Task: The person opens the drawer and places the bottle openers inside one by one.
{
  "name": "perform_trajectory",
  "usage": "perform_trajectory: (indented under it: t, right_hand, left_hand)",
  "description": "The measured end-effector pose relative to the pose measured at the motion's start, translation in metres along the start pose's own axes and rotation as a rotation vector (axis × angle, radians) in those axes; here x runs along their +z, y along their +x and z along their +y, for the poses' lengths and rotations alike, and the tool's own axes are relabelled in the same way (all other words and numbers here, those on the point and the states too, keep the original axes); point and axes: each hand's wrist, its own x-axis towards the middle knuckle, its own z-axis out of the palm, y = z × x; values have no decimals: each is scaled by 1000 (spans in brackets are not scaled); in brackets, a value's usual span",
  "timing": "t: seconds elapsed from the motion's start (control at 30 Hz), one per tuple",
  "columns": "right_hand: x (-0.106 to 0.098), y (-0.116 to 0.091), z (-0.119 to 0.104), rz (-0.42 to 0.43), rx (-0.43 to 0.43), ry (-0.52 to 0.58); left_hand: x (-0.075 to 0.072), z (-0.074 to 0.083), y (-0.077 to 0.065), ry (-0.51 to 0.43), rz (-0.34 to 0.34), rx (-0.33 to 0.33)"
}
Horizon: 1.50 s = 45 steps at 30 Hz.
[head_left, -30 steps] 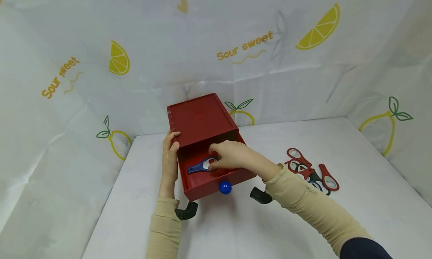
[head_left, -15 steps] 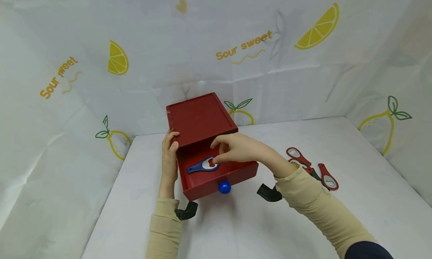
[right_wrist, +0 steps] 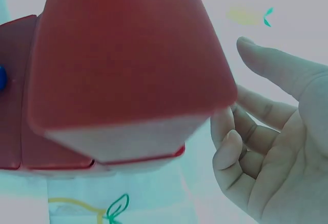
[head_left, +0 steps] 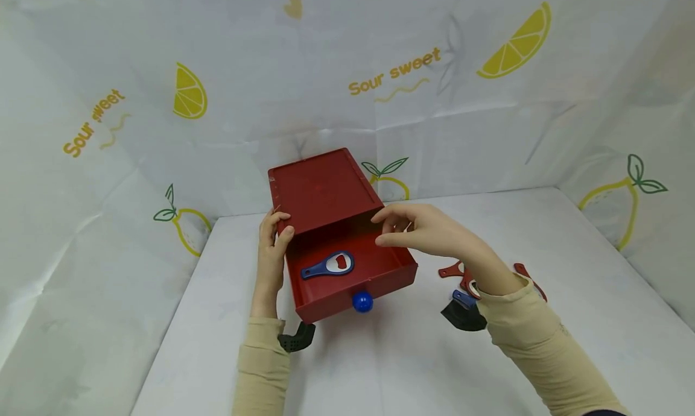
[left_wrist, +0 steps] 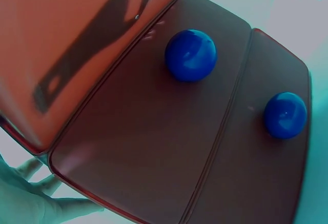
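Observation:
My left hand (head_left: 269, 259) grips the left edge of a red drawer box (head_left: 326, 190), its thumb at the front edge. The top drawer (head_left: 353, 298) is pulled out, with a blue round knob (head_left: 362, 301) on its front. Inside lies a blue-handled bottle opener (head_left: 328, 265) with a pale plate and a hole showing red. Over the drawer's right side hovers my right hand (head_left: 429, 226), fingers loosely bent and holding nothing. In the right wrist view, that hand (right_wrist: 277, 126) is beside the drawer's outer corner (right_wrist: 133, 70).
Several more bottle openers (head_left: 452, 270), red and blue, lie on the white table (head_left: 380, 368) at the right, partly hidden by the right arm. A lower drawer with its own blue knob (left_wrist: 285, 115) shows in the left wrist view. A printed white sheet (head_left: 271, 114) stands behind.
My right hand has let go of the bottle opener, lifted and moved right, away from it. The opener lies in the drawer. My left hand stays on the box.

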Motion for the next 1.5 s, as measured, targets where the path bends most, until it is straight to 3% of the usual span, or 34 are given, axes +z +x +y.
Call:
perform_trajectory:
  t: [0.33, 0.57, 1.0, 1.5]
  right_hand:
    - [-11, -26, 42, 102, 84, 80]
    - [-13, -46, 84, 120, 85, 71]
    - [-9, -76, 158, 146, 217, 64]
    - [-3, -116, 223, 183, 311, -71]
  left_hand:
    - [2, 2, 1, 53, -44, -28]
    - [0, 2, -1, 53, -47, 7]
    - [-1, -2, -2, 4, -12, 40]
    - [1, -3, -3, 36, -16, 24]
